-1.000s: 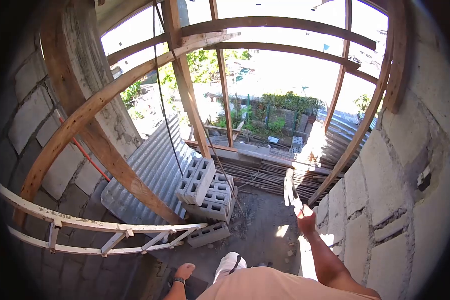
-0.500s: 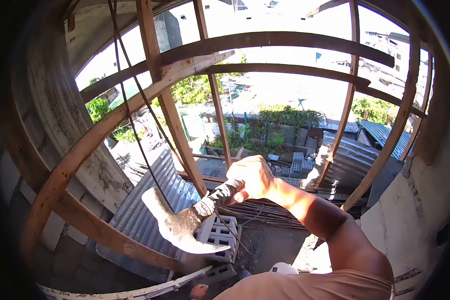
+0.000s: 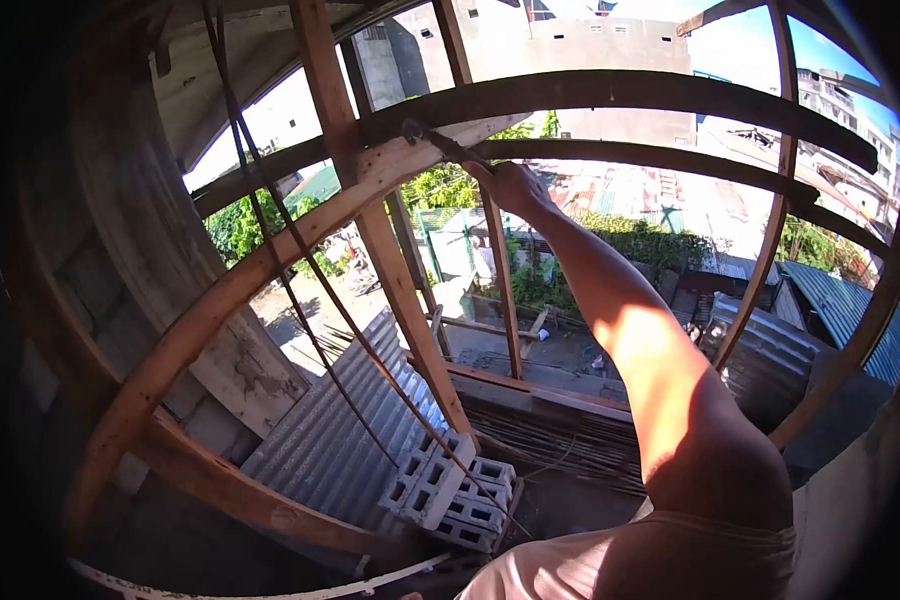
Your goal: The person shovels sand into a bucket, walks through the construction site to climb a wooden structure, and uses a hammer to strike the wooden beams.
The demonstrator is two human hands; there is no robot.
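My right hand is closed around the wrapped handle of a claw hammer, with the arm stretched far forward. The hammer's head is up at the pale end of a long timber, overlapping it in this view just below a dark horizontal beam. That timber runs down to the left and crosses an upright post close to the hammer. My left hand is out of view.
Dark cables hang at the left across the frame. Below lie a corrugated metal sheet, hollow concrete blocks and a pile of thin rods. A second horizontal beam spans the right side. Outside are plants and buildings.
My right hand has carried the hammer from low in front of me up and forward to the timber's upper end. The view has shifted, with the frame appearing further right and lower.
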